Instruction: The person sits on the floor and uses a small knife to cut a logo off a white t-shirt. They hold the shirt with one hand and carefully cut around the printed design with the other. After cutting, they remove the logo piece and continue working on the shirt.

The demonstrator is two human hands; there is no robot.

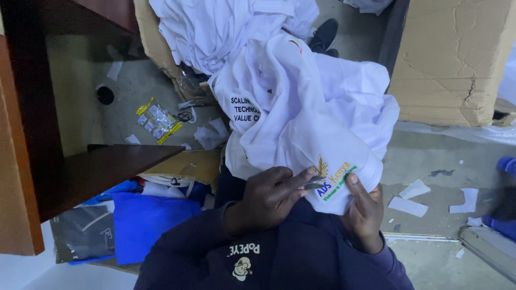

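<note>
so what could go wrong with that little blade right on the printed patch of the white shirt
1. The left hand presses a small metal blade flat against the white shirt at its coloured print; a slip could nick the cloth or scrape the print.
2. The right hand has its thumb beside the blade tip, so a slip might cut it.
3. The shirt hangs bunched and unsupported, so it may shift under the blade.

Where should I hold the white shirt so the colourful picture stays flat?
Pinch the white shirt just beside its printed logo, coming from underneath. The right hand does so, thumb on top, stretching the cloth over the fingers; elsewhere it hangs bunched.
</note>
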